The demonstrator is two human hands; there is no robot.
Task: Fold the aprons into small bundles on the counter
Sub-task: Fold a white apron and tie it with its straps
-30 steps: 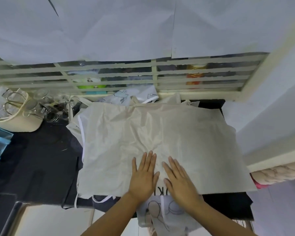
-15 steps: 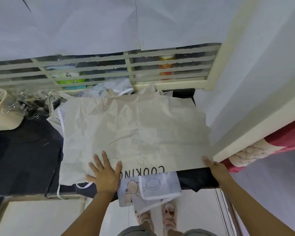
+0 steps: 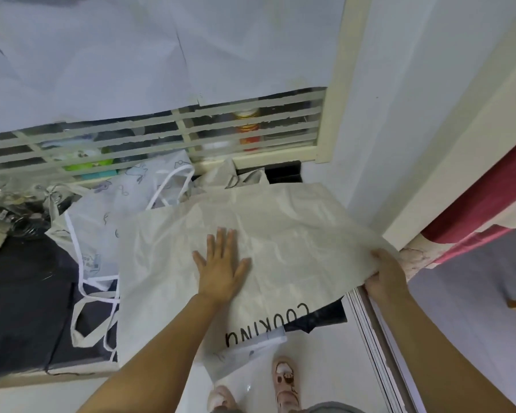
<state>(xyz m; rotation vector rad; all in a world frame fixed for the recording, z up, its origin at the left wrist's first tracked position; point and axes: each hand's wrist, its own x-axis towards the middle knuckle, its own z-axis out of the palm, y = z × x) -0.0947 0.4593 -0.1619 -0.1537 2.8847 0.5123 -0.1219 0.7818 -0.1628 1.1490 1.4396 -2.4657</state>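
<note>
Cloth first: our cream apron (image 3: 295, 222) lies spread across the dark table (image 3: 21, 293), long axis running left to right (its COOKING print (image 3: 265, 326) hangs over the near edge). Our left hand (image 3: 222, 269) presses flat on its middle, fingers straight and spread. Our right hand (image 3: 385, 274) grips the right edge, so we judge the fold goes leftward over the pinning hand.

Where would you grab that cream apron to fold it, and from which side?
Probably take the apron by its right edge, coming from the right, as the right hand does: that edge lies free and lifted, with nothing on it. The left hand, pressing flat on the middle, pins the cloth, so the right side can swing over it.
</note>
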